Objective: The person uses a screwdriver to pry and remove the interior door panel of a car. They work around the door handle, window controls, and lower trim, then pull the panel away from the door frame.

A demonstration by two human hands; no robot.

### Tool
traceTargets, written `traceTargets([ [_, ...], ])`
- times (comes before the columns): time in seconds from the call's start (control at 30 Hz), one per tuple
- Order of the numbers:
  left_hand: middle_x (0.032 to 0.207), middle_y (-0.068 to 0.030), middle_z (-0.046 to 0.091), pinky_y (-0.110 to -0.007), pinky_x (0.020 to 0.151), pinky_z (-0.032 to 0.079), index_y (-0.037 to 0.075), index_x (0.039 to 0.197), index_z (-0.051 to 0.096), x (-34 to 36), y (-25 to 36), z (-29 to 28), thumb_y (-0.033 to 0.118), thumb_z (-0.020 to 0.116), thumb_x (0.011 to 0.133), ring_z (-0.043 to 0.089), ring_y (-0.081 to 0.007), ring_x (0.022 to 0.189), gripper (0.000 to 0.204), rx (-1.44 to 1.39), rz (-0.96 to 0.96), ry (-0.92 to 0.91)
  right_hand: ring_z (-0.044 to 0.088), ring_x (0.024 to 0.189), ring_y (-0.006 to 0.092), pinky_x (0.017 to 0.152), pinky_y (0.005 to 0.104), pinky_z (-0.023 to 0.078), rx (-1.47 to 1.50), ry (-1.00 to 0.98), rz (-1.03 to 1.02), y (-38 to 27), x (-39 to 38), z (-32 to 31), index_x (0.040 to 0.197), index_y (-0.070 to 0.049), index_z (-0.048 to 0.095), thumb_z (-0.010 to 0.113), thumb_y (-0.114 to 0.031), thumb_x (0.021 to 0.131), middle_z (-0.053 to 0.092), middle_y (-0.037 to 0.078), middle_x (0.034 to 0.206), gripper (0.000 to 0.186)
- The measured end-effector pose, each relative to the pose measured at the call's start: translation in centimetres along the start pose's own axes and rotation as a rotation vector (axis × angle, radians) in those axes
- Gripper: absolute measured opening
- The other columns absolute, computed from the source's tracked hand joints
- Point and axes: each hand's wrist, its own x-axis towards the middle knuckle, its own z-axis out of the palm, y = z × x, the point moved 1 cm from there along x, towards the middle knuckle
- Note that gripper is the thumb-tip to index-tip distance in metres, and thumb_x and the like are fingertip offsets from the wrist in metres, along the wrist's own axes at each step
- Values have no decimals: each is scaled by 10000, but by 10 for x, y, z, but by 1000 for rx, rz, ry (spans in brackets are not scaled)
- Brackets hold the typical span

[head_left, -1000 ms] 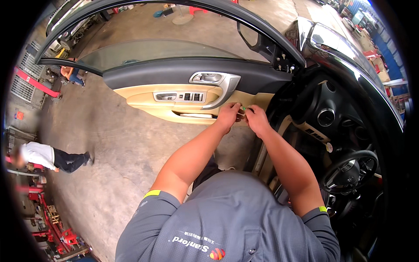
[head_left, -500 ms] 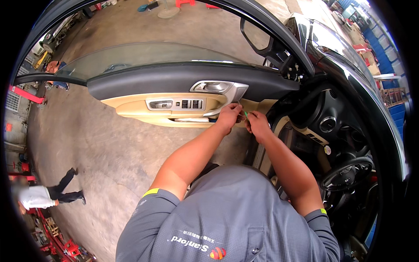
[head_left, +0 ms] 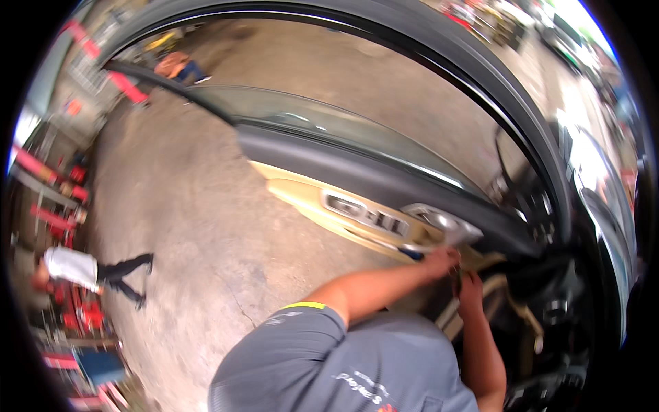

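In the blurred head view, my left hand (head_left: 439,261) and my right hand (head_left: 470,287) are close together by the lower front of an open car door's black-and-beige panel (head_left: 298,196). The fingers of both look curled around something small and dark between them, too smeared to name. Just above my left hand is the silver door handle with its curved grip (head_left: 441,221); the switch plate (head_left: 364,213) lies to its left. A blurred blue object (head_left: 412,253) sits in the door pocket beside my left hand.
The door's window frame (head_left: 473,72) arches above. The dark car interior (head_left: 559,323) is at right. A person in white top (head_left: 72,268) walks at left on the concrete floor (head_left: 178,206); another person (head_left: 178,69) is low beyond the door. Red equipment (head_left: 86,316) lines the left side.
The view has swung, shifting door and hands right and down, tilting the door. My hands remain together; the small green item seen between them is now blurred. The walking person's legs changed stride.
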Motion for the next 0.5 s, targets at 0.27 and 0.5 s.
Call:
traceTargets([
  [0.27,716,-98,680,-304,569,514,-11,882,697,1,8,2,216,618,896,652,-168,605,241,-230,-47,26,429,507,85,446,258,304,-132,-16,-62,-23,-13,10,956,-69,582,508,-228,961,484,-2,655,176],
  [0.5,805,-95,723,-307,688,525,17,932,744,-3,30,-6,300,641,867,676,-163,707,308,-118,-164,-15,360,580,60,515,265,283,-299,45,-191,-28,-4,14,858,-50,522,464,-180,998,439,-28,662,200],
])
